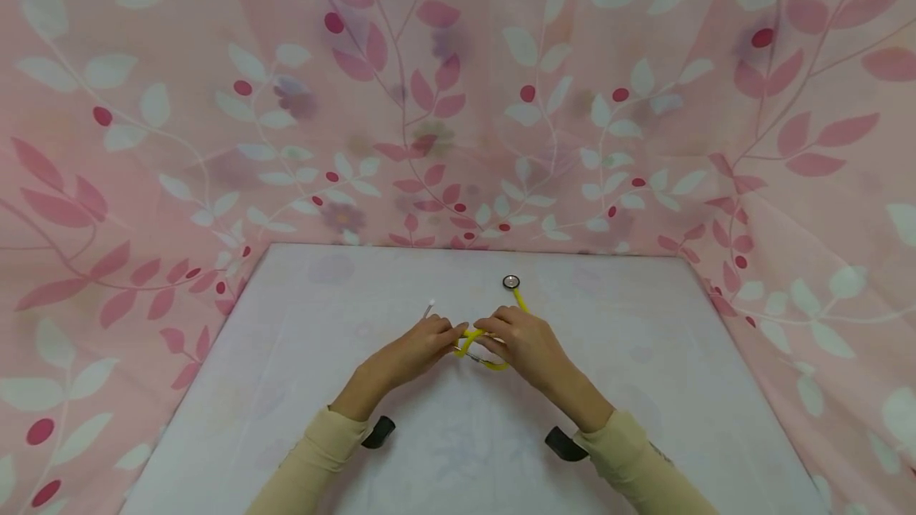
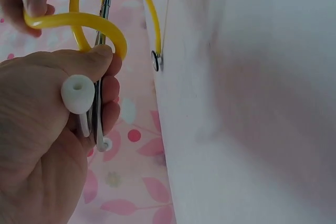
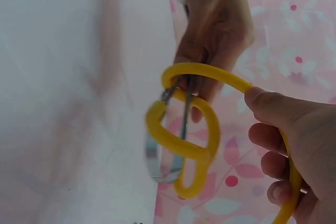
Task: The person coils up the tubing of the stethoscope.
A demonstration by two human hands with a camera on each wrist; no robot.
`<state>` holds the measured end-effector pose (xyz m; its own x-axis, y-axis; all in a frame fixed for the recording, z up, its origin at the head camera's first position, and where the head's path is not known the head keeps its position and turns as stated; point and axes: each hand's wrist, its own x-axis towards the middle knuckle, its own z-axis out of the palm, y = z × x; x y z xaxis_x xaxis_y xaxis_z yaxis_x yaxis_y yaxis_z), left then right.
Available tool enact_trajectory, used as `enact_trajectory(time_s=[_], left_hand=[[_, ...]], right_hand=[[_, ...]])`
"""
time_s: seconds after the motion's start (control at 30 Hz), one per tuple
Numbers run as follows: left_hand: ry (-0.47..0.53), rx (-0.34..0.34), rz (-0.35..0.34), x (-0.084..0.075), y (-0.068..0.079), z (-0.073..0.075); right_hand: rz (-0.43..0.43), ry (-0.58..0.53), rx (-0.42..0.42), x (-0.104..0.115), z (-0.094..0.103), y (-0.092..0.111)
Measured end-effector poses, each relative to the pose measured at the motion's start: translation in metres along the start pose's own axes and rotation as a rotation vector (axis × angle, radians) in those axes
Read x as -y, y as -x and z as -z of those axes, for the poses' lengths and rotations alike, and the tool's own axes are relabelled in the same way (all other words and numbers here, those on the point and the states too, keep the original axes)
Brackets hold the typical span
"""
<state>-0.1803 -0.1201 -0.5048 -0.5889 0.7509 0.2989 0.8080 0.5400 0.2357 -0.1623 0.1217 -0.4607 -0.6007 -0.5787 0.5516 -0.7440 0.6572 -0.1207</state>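
While left hand point(image 1: 421, 346) clasps metal eartubes point(image 2: 100, 129), right hand point(image 1: 528, 346) pinches yellow tubing point(image 3: 220, 74), chestpiece point(image 1: 511, 282) beyond

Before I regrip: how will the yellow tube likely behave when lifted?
The tube is probably flexible, since it bends into loops. It may spring back somewhat: its curves look round, unkinked. The metallic disc probably makes one end heavier.

Over the bench point(image 1: 680, 380), the stethoscope point(image 3: 181, 148) runs from the left hand point(image 1: 418, 348) to the right hand point(image 1: 527, 346), one earpiece point(image 1: 432, 303) on the left hand's far side, the chest piece point(image 1: 511, 282) on the right's, with cloth point(image 1: 487, 102) behind, left and right.
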Motion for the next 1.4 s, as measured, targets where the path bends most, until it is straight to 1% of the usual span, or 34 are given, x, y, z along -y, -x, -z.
enact_trajectory(time_s=[0.1, 0.3, 0.4, 0.6, 0.73, 0.87, 1.0, 1.17, 1.23, 1.4], left_hand=[[0.032, 0.018, -0.005, -0.004, -0.002, -0.001], [0.072, 0.018, -0.023, -0.010, -0.003, 0.002], [0.078, 0.030, -0.025, -0.011, -0.003, 0.003], [0.126, 0.030, -0.025, -0.013, -0.005, 0.005], [0.150, -0.003, -0.043, -0.014, -0.006, 0.007], [0.164, -0.044, -0.080, -0.014, -0.006, 0.008], [0.158, -0.095, -0.126, -0.015, -0.007, 0.010], [0.137, -0.161, -0.164, -0.014, -0.008, 0.015], [0.132, -0.173, -0.166, -0.014, -0.008, 0.016], [0.109, -0.183, -0.156, -0.011, -0.007, 0.016]], right_hand=[[-0.042, -0.041, -0.004, -0.006, 0.002, -0.005], [-0.188, -0.290, 0.064, -0.026, 0.004, -0.007], [-0.211, -0.389, 0.080, -0.037, -0.001, -0.005], [-0.256, -0.522, 0.094, -0.053, -0.013, 0.000], [-0.320, -0.641, 0.146, -0.060, -0.016, 0.002], [-0.398, -0.808, 0.244, -0.064, -0.018, 0.002], [-0.445, -0.908, 0.318, -0.067, -0.021, 0.002], [-0.480, -0.968, 0.340, -0.069, -0.031, 0.006], [-0.488, -1.008, 0.342, -0.068, -0.036, 0.008], [-0.470, -1.074, 0.348, -0.063, -0.044, 0.011]])
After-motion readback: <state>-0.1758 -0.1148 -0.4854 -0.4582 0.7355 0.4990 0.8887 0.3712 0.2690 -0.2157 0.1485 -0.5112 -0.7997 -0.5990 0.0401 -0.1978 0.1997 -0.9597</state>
